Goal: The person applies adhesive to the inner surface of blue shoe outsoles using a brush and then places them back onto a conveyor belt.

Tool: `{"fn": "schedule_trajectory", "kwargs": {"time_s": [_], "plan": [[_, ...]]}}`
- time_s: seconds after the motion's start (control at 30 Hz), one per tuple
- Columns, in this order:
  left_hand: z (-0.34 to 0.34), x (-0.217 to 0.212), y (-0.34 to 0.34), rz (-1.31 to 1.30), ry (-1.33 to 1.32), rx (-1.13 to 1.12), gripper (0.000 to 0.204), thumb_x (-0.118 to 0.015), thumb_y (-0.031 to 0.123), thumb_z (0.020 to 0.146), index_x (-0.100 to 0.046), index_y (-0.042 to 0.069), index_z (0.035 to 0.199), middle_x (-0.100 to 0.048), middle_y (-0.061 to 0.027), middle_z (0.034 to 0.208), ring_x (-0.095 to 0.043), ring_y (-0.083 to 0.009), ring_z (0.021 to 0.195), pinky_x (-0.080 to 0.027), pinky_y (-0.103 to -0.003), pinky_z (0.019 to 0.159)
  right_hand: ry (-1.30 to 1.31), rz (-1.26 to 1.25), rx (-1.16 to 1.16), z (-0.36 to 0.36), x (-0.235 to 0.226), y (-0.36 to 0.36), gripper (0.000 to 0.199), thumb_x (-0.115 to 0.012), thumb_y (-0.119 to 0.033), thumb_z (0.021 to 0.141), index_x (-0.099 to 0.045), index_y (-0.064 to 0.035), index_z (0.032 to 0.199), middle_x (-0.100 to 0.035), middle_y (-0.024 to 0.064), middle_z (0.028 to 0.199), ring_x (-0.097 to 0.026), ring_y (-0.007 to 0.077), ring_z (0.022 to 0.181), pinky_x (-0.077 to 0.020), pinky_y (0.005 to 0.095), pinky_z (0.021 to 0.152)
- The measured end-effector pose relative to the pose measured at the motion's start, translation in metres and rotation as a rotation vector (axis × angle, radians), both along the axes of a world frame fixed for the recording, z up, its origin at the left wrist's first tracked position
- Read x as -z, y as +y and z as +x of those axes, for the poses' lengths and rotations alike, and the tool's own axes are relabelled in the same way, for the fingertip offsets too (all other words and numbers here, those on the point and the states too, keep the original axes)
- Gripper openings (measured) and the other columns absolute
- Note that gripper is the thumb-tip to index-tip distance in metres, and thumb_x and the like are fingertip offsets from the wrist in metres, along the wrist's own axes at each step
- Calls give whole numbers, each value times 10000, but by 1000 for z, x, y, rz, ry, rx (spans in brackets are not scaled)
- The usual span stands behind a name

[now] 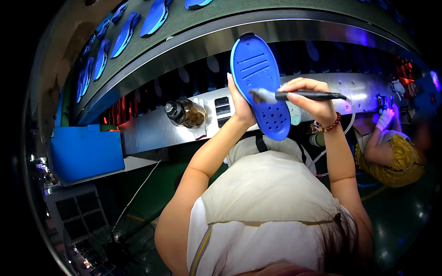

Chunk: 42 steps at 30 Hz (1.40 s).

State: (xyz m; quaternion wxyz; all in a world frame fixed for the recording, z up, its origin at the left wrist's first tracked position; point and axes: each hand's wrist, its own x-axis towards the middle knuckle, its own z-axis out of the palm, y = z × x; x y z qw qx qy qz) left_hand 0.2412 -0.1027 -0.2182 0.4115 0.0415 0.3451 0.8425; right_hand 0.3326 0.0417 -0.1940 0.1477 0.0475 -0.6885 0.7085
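A blue shoe sole (260, 69) with grooves at its upper end and a cluster of round holes at its lower end is held up in front of me, its long axis nearly upright. My left hand (242, 106) grips the sole along its left edge, with the thumb side showing. In my right hand (311, 97) is a brush (317, 95) with a dark handle and a pale ferrule, pinched between thumb and fingers. Its bristles, blurred, lie over the middle of the sole's face; whether they touch it I cannot tell.
A steel work shelf (152, 129) runs across in front of me, bearing a dark-capped bottle (186, 113). Beyond it, a conveyor belt (184, 23) carries several blue soles (126, 34). A blue box (86, 152) stands at left. At right, another person (391, 152) works with gloved hands.
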Motion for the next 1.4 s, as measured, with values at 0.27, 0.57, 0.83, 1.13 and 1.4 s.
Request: {"fn": "schedule_trajectory", "kwargs": {"time_s": [0.27, 0.57, 0.83, 1.13, 1.4], "plan": [[-18, 9, 2, 263, -16, 33, 1001, -30, 800, 650, -473, 4, 1065, -559, -203, 871, -576, -303, 751, -487, -411, 671, 195, 231, -33, 11, -2, -4, 171, -675, -8, 661, -625, -4, 824, -634, 107, 837, -604, 216, 805, -465, 310, 751], [-29, 0, 4, 159, 63, -43, 952, -12, 747, 697, -480, 16, 1086, -572, -191, 886, -564, -315, 790, -457, -434, 742, -20, 0, -12, 31, 9, 4, 158, -655, 14, 673, -629, 3, 829, -632, 122, 842, -597, 231, 832, -456, 309, 765], [-26, -7, 10, 2, 75, -27, 954, -44, 768, 695, -482, 5, 1066, -578, -194, 863, -585, -292, 760, -488, -396, 697, 19, -148, -214, 38, 18, 16, 188, -640, 21, 680, -626, 16, 867, -619, 135, 887, -585, 210, 827, -453, 296, 764], [-23, -15, 12, 105, -11, 77, 897, -105, 741, 732, -462, 10, 1109, -567, -188, 933, -575, -270, 831, -479, -389, 742, -40, -327, -58, 42, 53, 19, 148, -579, 1, 733, -602, 12, 879, -602, 159, 940, -563, 229, 916, -393, 335, 883], [-2, 5, 10, 137, -19, 264, 530, -309, 416, 879, -389, 24, 1226, -509, -173, 1132, -514, -269, 1028, -377, -392, 921, -192, -499, 13, 39, 18, -8, 162, -583, -11, 759, -591, 33, 914, -607, 163, 916, -578, 143, 749, -472, 227, 655]]}}
